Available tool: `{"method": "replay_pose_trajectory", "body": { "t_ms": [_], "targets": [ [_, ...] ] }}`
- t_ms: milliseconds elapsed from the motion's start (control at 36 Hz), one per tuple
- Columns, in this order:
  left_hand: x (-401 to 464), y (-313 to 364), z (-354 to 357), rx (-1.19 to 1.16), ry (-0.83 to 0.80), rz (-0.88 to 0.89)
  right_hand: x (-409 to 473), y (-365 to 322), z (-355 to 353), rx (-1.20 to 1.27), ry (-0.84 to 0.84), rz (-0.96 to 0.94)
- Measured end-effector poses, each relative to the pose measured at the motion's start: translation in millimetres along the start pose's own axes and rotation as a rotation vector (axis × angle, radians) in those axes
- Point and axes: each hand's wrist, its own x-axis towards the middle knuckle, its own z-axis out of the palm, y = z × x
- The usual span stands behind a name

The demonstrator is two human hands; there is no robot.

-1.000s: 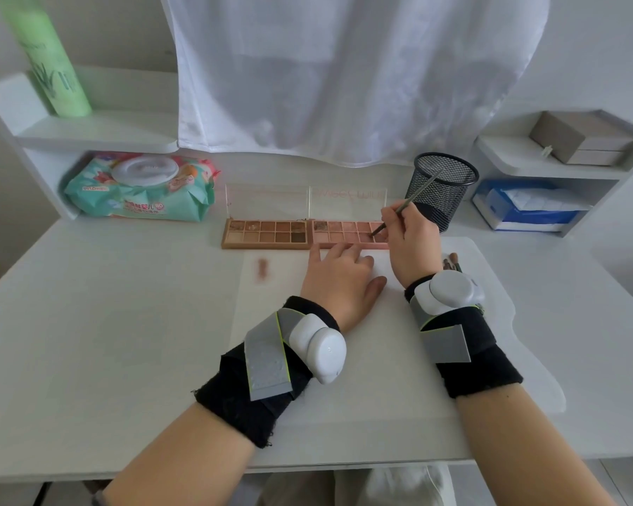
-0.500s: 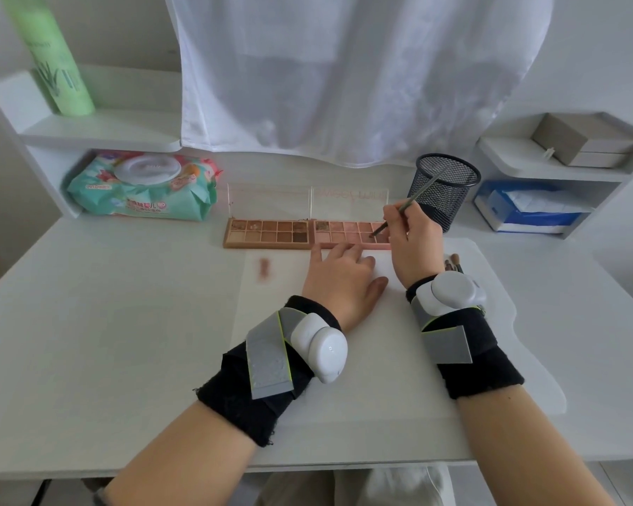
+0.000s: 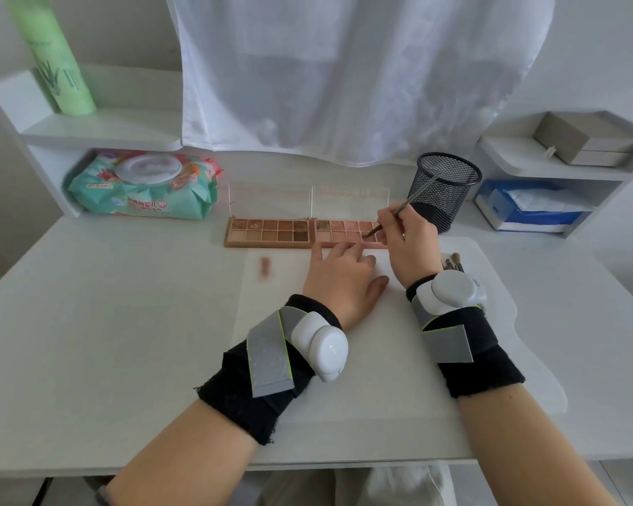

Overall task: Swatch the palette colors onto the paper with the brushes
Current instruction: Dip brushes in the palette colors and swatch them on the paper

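Observation:
Two open eyeshadow palettes lie side by side at the back of the desk, a brown palette (image 3: 269, 232) on the left and a pink palette (image 3: 344, 231) on the right. My right hand (image 3: 410, 242) pinches a thin brush (image 3: 402, 210), its tip down in a pan at the pink palette's right end. My left hand (image 3: 344, 279) rests flat on the white paper (image 3: 278, 315), fingertips at the pink palette's front edge. One brownish swatch (image 3: 265, 266) marks the paper's upper left. More brushes (image 3: 454, 262) lie behind my right wrist.
A black mesh pen cup (image 3: 444, 191) stands right of the palettes. A pack of wet wipes (image 3: 143, 188) lies at back left under a shelf holding a green bottle (image 3: 55, 56). A tissue box (image 3: 527, 210) and grey box (image 3: 585, 144) sit on the right shelves.
Almost nothing differs. The brush tip stays in the pink palette's right end with only slight shifts, and my left hand keeps its place on the paper.

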Motion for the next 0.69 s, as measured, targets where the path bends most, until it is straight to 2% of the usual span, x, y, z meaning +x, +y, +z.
{"method": "replay_pose_trajectory", "body": {
  "t_ms": [694],
  "targets": [
    [-0.5,0.0,-0.7,-0.01,-0.008,-0.005,-0.4,-2.6,-1.7,-0.047,0.065,-0.001]
  ]
}}
